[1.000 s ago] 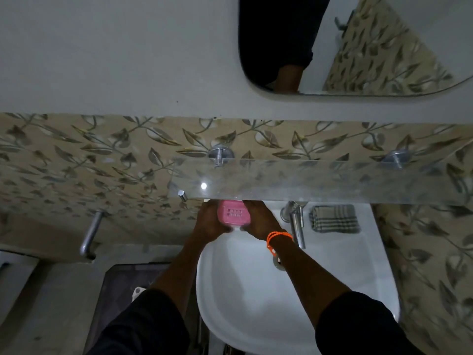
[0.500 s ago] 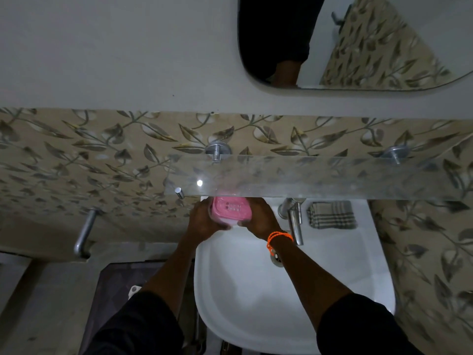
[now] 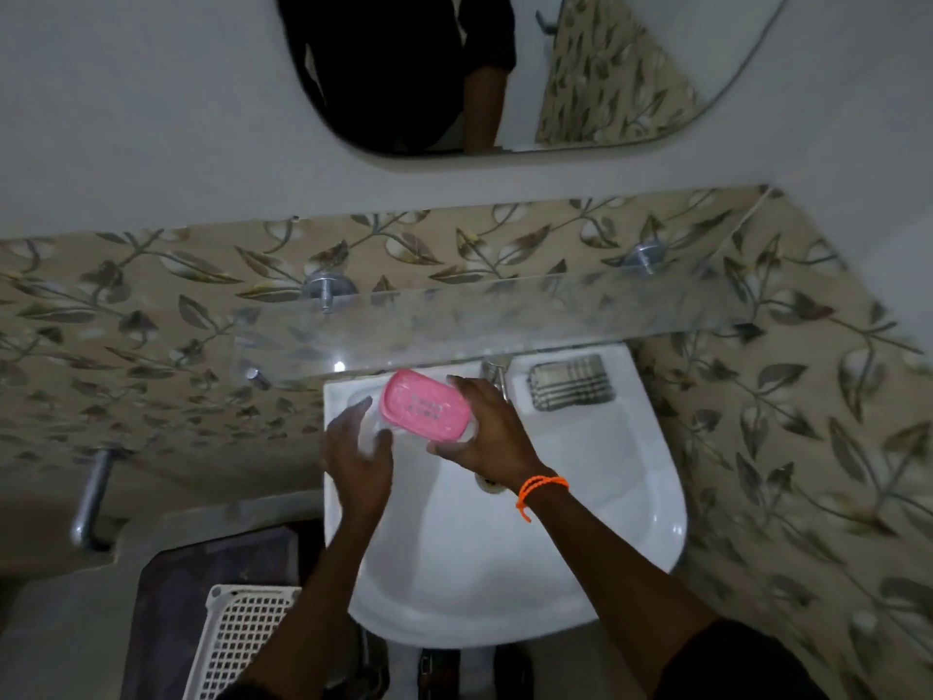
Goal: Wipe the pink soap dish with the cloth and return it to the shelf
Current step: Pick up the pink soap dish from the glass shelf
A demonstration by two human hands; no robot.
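Note:
The pink soap dish point(image 3: 423, 406) is held above the back left of the white basin point(image 3: 580, 522), just below the glass shelf point(image 3: 505, 320). My right hand point(image 3: 484, 426), with an orange band at the wrist, grips the dish from its right and lower side. My left hand point(image 3: 358, 447) is beside the dish on its left, fingers spread, apart from it or barely touching; something pale or clear seems to lie by its fingers, too blurred to name. The folded checked cloth point(image 3: 573, 384) lies on the basin's back right rim.
A chrome tap point(image 3: 497, 373) stands between dish and cloth. A mirror point(image 3: 505, 68) hangs above the shelf. At the left are a chrome wall pipe point(image 3: 91, 502) and a white lattice basket point(image 3: 237, 644) on the floor. Leaf-patterned tiles cover the walls.
The left hand has come off the dish and opened; the right hand alone holds it now, a little lower and clear of the shelf's edge. The view has shifted.

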